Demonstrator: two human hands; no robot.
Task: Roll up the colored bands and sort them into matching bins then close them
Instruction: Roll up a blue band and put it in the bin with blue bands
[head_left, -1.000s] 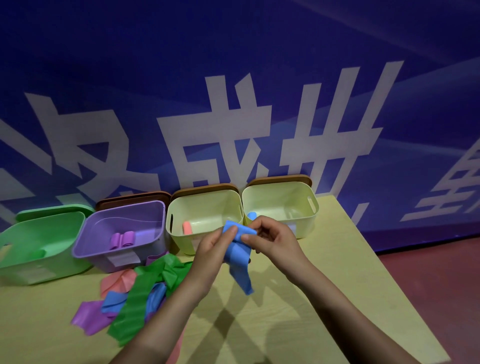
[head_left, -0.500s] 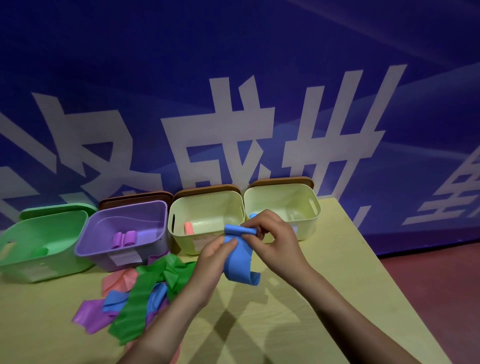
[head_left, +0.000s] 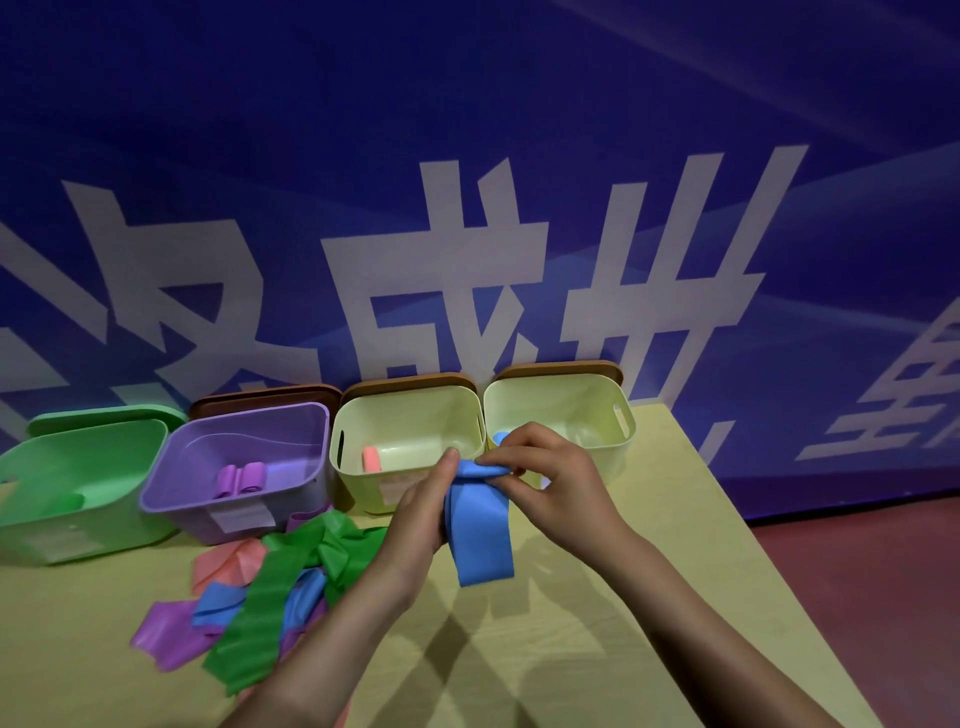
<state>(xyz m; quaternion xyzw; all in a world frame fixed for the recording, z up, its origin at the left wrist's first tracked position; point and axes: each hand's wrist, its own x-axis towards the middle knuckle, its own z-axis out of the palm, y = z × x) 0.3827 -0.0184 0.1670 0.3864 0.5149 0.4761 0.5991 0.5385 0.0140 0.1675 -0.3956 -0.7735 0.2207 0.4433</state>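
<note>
The blue band (head_left: 480, 525) hangs above the table (head_left: 649, 597), in front of the two pale yellow bins (head_left: 561, 415). The right hand (head_left: 550, 478) pinches its rolled top end, and the left hand (head_left: 421, 514) cups the strip with its fingers closed on it. It looks thin, light, limp and stretchy, so the roll probably springs loose unless it is pinched at the coil itself.
</note>
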